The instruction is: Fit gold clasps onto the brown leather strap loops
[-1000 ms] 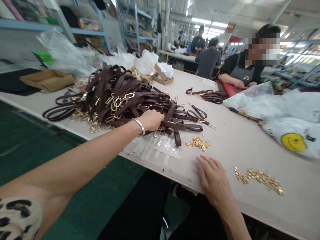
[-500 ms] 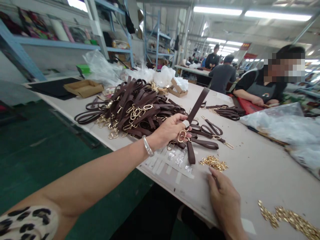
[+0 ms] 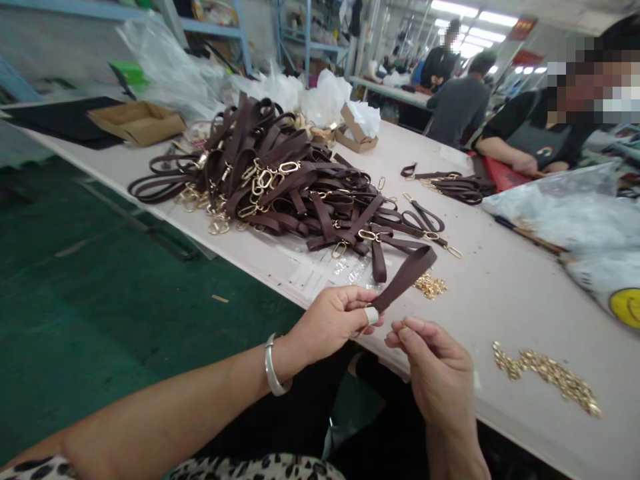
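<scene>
A dark brown wrist strap (image 3: 407, 275) is gripped near its hardware end by my left hand (image 3: 343, 317), its loop sticking up to the right. White tape wraps one finger of that hand. Close by on the right, my right hand (image 3: 434, 357) pinches with thumb and fingertips; a tiny gold-coloured bit seems to show there, too small to name. Behind the strap lies a small heap of gold metal pieces (image 3: 431, 287). Farther back is a big pile of brown straps (image 3: 280, 167) with oval gold rings.
A second spread of gold pieces (image 3: 550, 373) lies at the table's right. Plastic bags (image 3: 575, 207) and more straps (image 3: 457, 183) sit beyond. A cardboard tray (image 3: 137, 123) stands at the back left. A co-worker (image 3: 530, 133) sits across the table (image 3: 505, 307).
My left hand has drawn the strap back from the pile toward the table's front edge. My right hand has left the small gold heap and come beside it, fingertips pinched. The view has tilted down.
</scene>
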A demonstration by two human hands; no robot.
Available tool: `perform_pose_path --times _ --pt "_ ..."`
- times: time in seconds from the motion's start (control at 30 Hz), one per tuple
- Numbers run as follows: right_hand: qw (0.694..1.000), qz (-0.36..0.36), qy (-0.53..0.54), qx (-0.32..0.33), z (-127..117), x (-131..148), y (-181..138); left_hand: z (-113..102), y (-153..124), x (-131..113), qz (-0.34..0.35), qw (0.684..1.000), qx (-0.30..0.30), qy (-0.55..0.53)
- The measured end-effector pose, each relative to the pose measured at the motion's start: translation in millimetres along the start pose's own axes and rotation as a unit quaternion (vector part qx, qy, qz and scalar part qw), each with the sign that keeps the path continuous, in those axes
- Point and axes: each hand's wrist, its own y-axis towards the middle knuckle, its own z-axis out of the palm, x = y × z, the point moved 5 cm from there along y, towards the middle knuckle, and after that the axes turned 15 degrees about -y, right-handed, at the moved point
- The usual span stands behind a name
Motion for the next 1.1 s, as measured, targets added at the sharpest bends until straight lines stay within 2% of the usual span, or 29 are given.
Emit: perform_pose_path --times 0.27,0.47,0.57,0.7,0.83,0.93,1.03,1.1 --pt "0.993 -0.027 -0.106 0.036 11 12 -9 2 -16 10 0.069 0.996 0.044 0.028" --pt "0.992 -0.056 -0.105 0.047 14 17 -12 3 -21 10 0.078 0.993 0.072 0.048" --pt "0.992 -0.051 -0.105 0.048 18 19 -17 2 -29 7 0.118 0.983 0.062 0.128" --pt "0.997 -0.03 -0.068 0.012 22 21 -25 -2 -41 1 0.182 0.943 0.048 0.274" --pt "0.999 -0.046 -0.022 -0.009 23 18 -28 -3 -43 3 0.193 0.93 0.05 0.309" --pt "0.999 -0.043 0.004 -0.008 21 14 -31 -3 -40 10 0.141 0.956 0.062 0.249" --pt "0.999 -0.041 -0.009 0.003 17 14 -37 -4 -38 26 -0.006 0.993 0.079 0.088" --pt "0.998 -0.039 -0.035 0.038 13 15 -38 -6 -37 38 -0.093 0.993 0.075 -0.003"
